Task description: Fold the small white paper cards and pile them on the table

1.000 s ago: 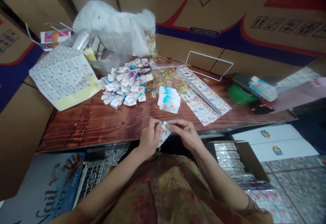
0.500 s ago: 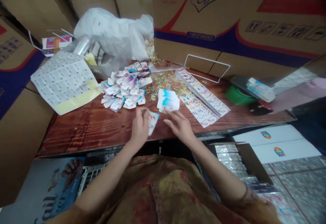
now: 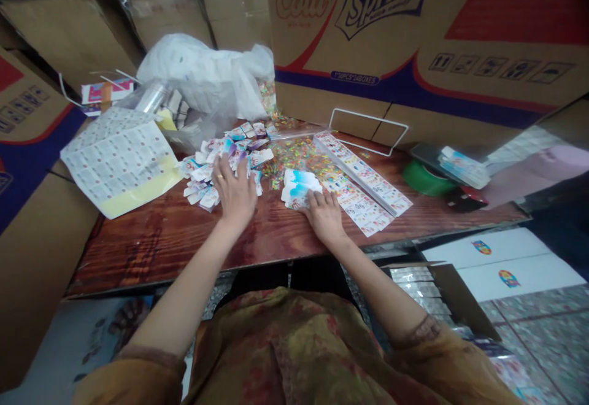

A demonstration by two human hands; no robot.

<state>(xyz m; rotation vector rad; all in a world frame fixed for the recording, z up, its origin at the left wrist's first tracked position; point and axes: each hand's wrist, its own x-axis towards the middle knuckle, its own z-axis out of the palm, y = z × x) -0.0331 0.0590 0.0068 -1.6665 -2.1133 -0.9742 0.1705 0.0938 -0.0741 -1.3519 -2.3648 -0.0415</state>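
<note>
My left hand (image 3: 236, 193), fingers spread, reaches over the near right side of a heap of small folded printed boxes (image 3: 209, 175). Its fingertips overlap the boxes, and whether they press on them I cannot tell. My right hand (image 3: 326, 216) lies with its fingers stretched over the near right corner of a stack of flat white-and-blue box blanks (image 3: 298, 183). Neither hand visibly grips anything. Tiny colourful pieces (image 3: 294, 150) in clear plastic lie behind the stack. Strips of printed sticker sheets (image 3: 361, 175) stretch to the right of it.
A large carton (image 3: 340, 30) stands behind the wooden table (image 3: 151, 242). At the left are a printed sheet (image 3: 119, 165) and a white plastic bag (image 3: 197, 73). A green tape roll (image 3: 426, 178) sits right. An open carton of packed items (image 3: 421, 288) is below the table edge.
My left hand has moved up and left to the heap; the flat printed blank it held is no longer seen in it. My right hand has come down onto the stack. The camera view has tilted slightly upward.
</note>
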